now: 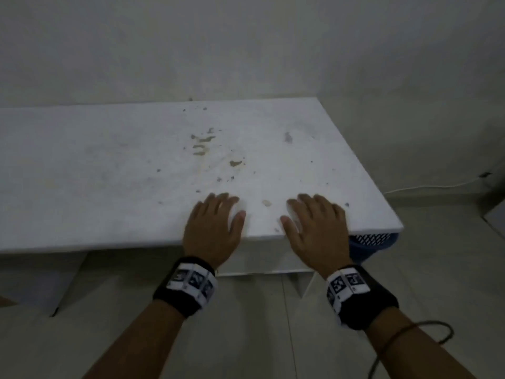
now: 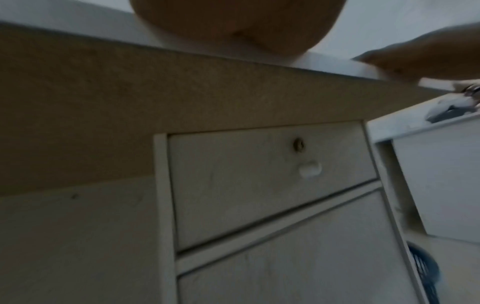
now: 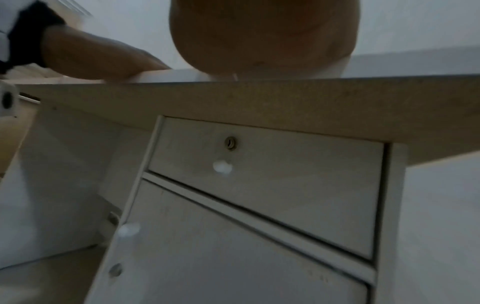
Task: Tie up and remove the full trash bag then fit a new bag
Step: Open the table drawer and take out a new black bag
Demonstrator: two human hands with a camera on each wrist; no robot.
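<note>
Both my hands lie flat on a white desk top (image 1: 136, 165) near its front right corner. My left hand (image 1: 216, 222) rests palm down with fingers straight, holding nothing. My right hand (image 1: 314, 222) lies the same way a little to its right. A blue mesh basket (image 1: 374, 242) peeks out under the desk's right end, mostly hidden by the desk; it also shows in the left wrist view as a blue mesh basket (image 2: 426, 275). No trash bag is visible. The wrist views show only each palm's heel, the left hand (image 2: 233, 20) and the right hand (image 3: 265, 35).
Below the desk edge sits a white drawer unit (image 3: 259, 195) with a keyhole (image 3: 230, 142) and round knobs (image 3: 222, 166). A wall stands behind the desk and to the right. A white cable (image 1: 437, 186) runs along the right wall's base. The floor is pale tile (image 1: 259, 324).
</note>
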